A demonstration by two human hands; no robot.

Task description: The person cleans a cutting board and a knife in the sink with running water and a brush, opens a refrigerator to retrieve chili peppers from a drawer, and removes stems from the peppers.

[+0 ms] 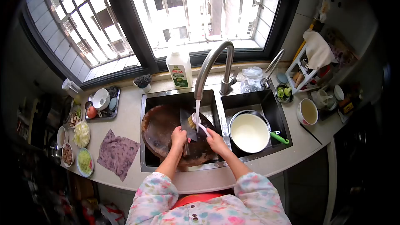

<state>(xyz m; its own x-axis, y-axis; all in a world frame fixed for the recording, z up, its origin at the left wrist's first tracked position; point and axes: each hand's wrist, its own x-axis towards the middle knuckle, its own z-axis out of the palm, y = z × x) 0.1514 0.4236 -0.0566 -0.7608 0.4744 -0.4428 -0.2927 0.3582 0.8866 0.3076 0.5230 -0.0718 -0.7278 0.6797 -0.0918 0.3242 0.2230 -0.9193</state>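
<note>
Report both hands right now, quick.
Left hand: closed, holding the cleaver.
Right hand: closed, holding the brush by its handle.

At centre, the knife [186, 121] has a smooth metal blade; the brush [194, 119] has rough bristles and a glossy, plastic-looking handle. Below, the board [160, 131] looks like wood, wet-shiny, rough-edged. The tap [206, 67] is satiny metal, the bottle [179, 68] smooth plastic, the rag [118, 154], left, matt cloth.
</note>
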